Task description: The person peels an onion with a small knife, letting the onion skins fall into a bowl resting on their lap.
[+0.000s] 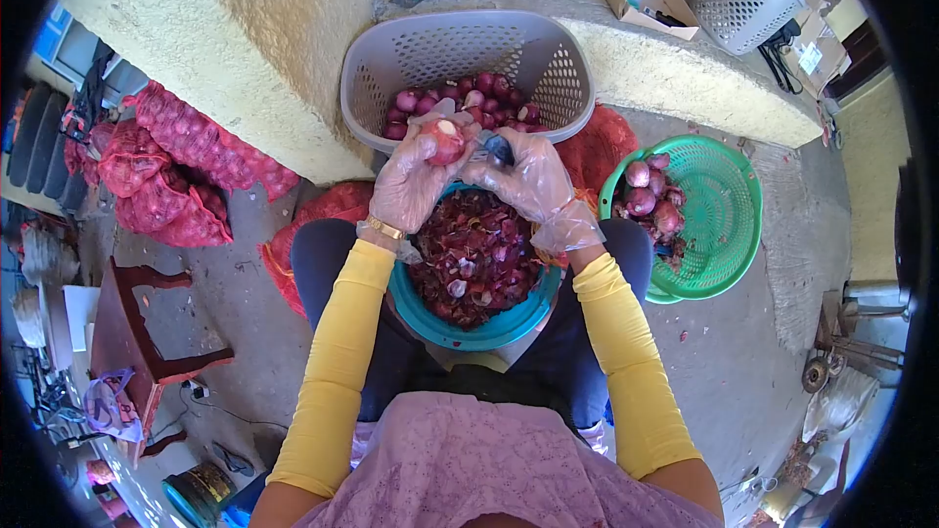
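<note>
My left hand [416,168], in a clear plastic glove, is closed around a red onion [446,143] with a pale cut spot on top. My right hand [529,174], gloved the same way, grips what looks like a small knife [499,150] with a dark handle; its blade is hard to make out. Both hands are close together above a teal tub [476,336] between my knees. Loose onion skins [474,259] fill much of the tub. Just beyond the hands, a grey perforated basket [430,44] holds several red onions [494,93].
A green colander-like basket [729,196] to the right holds unpeeled onions [641,198]. Red mesh sacks of onions [166,186] lean by the wall on the left. A wooden table [137,342] lies tipped at left. A cardboard box [641,0] stands on the back ledge.
</note>
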`<state>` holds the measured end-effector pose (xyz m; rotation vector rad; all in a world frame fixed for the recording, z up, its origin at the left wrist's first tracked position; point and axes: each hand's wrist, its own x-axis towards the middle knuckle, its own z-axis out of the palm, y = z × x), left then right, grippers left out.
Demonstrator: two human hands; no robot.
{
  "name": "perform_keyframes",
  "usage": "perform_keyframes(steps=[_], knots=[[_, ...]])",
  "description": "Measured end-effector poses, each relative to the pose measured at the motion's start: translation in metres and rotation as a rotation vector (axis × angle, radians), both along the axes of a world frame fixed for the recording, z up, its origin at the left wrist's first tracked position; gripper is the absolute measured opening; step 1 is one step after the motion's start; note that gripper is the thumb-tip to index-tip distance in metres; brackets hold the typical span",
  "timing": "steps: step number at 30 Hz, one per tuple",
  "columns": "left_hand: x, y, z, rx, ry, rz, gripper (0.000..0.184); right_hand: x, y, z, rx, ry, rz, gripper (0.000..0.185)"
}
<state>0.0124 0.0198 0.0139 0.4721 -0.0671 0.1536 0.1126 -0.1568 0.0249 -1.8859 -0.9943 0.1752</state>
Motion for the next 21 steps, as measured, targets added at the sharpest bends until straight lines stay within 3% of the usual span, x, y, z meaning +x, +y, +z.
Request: perform_keyframes(steps=[8,21], knots=[[0.0,0.003,-0.015,0.091,-0.019,-0.037,0.05,0.001,0.003,-0.003,-0.05,-0.114,-0.021,0.05],[0.003,-0.002,-0.008,0.146,0.008,-0.001,0.046,-0.003,0.008,-0.002,0.057,-0.006,0.067,0.039]])
